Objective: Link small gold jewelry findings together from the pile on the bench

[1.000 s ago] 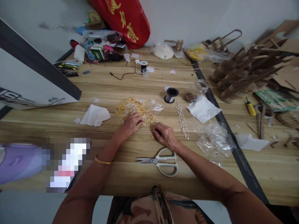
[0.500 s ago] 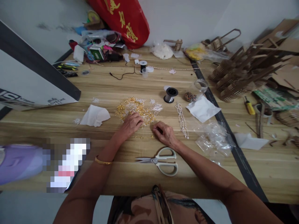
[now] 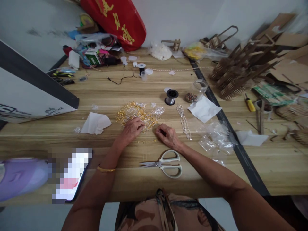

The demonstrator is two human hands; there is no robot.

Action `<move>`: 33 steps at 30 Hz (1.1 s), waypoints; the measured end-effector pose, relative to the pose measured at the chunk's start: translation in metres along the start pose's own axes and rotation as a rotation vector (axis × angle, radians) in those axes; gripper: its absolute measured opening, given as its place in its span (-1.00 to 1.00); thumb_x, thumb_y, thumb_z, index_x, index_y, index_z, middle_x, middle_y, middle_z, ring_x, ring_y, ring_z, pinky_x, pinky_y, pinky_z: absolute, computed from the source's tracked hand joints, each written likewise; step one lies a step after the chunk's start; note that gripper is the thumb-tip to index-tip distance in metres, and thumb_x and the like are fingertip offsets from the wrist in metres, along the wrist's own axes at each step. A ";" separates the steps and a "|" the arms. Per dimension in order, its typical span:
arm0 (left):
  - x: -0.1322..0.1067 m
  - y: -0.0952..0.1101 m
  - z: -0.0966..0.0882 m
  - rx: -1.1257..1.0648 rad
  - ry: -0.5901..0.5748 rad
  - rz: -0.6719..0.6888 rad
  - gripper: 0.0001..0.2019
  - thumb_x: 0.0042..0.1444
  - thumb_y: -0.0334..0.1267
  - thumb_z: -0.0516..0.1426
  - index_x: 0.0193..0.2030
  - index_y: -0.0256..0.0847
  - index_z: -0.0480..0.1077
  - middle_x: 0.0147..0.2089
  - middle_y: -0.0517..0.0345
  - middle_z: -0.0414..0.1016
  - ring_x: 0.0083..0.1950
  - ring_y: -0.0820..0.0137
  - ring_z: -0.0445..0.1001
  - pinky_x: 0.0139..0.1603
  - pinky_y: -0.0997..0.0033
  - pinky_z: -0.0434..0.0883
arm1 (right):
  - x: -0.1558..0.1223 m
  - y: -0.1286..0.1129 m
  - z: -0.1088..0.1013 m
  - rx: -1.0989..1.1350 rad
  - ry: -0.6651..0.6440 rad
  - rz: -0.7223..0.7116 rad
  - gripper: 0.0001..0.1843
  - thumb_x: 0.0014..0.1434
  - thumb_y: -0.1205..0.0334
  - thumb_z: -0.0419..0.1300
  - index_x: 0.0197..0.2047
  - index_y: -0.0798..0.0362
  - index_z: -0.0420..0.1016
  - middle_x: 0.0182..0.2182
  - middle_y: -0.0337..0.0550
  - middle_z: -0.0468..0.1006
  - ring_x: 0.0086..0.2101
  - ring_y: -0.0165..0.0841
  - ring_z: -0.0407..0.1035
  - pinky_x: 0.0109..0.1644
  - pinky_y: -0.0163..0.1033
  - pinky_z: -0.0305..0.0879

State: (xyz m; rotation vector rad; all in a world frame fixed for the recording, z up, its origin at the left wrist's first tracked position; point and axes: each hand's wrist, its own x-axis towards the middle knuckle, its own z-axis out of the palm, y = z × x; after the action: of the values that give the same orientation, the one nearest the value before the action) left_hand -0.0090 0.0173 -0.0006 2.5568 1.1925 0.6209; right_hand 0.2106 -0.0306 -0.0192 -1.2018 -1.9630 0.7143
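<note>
My left hand (image 3: 132, 129) rests at the near edge of a pile of gold and silver beads (image 3: 134, 110), its fingers curled together over the pieces. Whatever its fingertips may pinch is hidden. Just right of the pile, my right hand (image 3: 168, 136) lies on its side with thumb and fingers closed; anything inside is too small to make out. Between the hands and a little nearer to me is a thin gold chain (image 3: 146, 141). Scissors with pale handles (image 3: 160, 164) lie below it, blades pointing left. A silver chain (image 3: 184, 123) lies to the right of my right hand.
Behind the hands stand a spool of wire (image 3: 171, 97) and a jar of coloured beads (image 3: 196, 91). White paper (image 3: 95, 123) lies left, plastic bags (image 3: 218, 138) right. A phone (image 3: 77, 176) sits near the front left edge. Small woven baskets (image 3: 231, 77) are stacked at right.
The head view has shifted and tilted slightly, moving most table items a little left in the picture. Both hands keep nearly the same places and closed shape beside the beads.
</note>
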 end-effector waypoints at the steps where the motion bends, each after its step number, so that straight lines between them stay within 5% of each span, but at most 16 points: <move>1: 0.001 0.000 -0.001 -0.007 0.010 -0.005 -0.87 0.15 -0.36 0.09 -0.34 -0.22 0.47 -0.31 0.10 0.44 -0.19 0.32 0.36 -0.05 0.22 0.31 | 0.000 0.000 0.000 0.010 0.001 0.005 -0.87 0.18 0.25 0.09 -0.35 0.08 0.41 -0.48 -0.21 0.43 -0.48 -0.43 0.28 -0.39 -0.35 0.18; 15: 0.006 -0.004 -0.009 -0.026 -0.056 -0.035 -0.87 0.15 -0.31 0.09 -0.34 -0.21 0.46 -0.34 0.12 0.47 -0.23 0.34 0.38 -0.08 0.25 0.31 | 0.005 0.007 0.000 0.332 0.082 0.210 -0.76 0.14 0.09 0.14 -0.37 0.12 0.39 -0.52 -0.26 0.37 -0.52 -0.48 0.19 -0.45 -0.36 0.11; 33: 0.008 -0.010 -0.010 -0.039 -0.050 -0.092 -0.86 0.14 -0.33 0.09 -0.34 -0.23 0.49 -0.31 0.08 0.51 -0.19 0.31 0.41 -0.06 0.28 0.32 | 0.012 0.008 -0.001 0.277 0.056 0.257 -0.78 0.09 0.12 0.13 -0.39 0.12 0.39 -0.52 -0.25 0.38 -0.50 -0.46 0.20 -0.42 -0.35 0.12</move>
State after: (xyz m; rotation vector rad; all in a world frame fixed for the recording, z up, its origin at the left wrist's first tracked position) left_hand -0.0163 0.0302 0.0066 2.4555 1.2602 0.5505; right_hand 0.2118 -0.0163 -0.0211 -1.2971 -1.6166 1.0348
